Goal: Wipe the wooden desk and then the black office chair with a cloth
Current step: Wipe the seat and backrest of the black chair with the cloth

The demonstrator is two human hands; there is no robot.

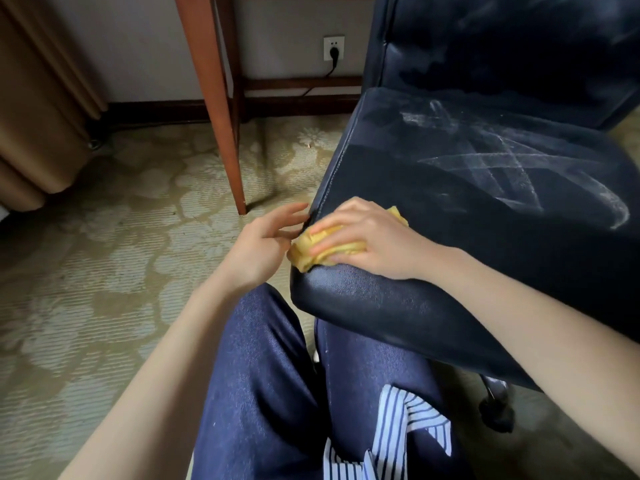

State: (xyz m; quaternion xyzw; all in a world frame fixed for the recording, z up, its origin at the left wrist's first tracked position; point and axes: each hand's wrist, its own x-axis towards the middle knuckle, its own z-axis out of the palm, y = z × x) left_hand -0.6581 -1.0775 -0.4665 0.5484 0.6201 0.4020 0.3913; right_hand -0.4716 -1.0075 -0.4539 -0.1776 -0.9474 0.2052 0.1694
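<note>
A black office chair (467, 188) fills the right side, its seat streaked with white marks. On the seat's near left corner lies a crumpled yellow cloth (313, 249), and my right hand (367, 237) presses down on it with fingers laid flat. My left hand (266, 240) hovers just left of that corner with its fingers spread, the fingertips close to the seat's edge and the cloth. Only the wooden desk's leg (211, 98) and lower rails show, at the upper middle.
Patterned carpet (104, 271) covers the floor to the left. A curtain (38, 98) hangs at far left. A wall socket (333, 48) with a black plug and cable sits behind the desk. A chair caster (497, 410) stands at lower right, beside my legs.
</note>
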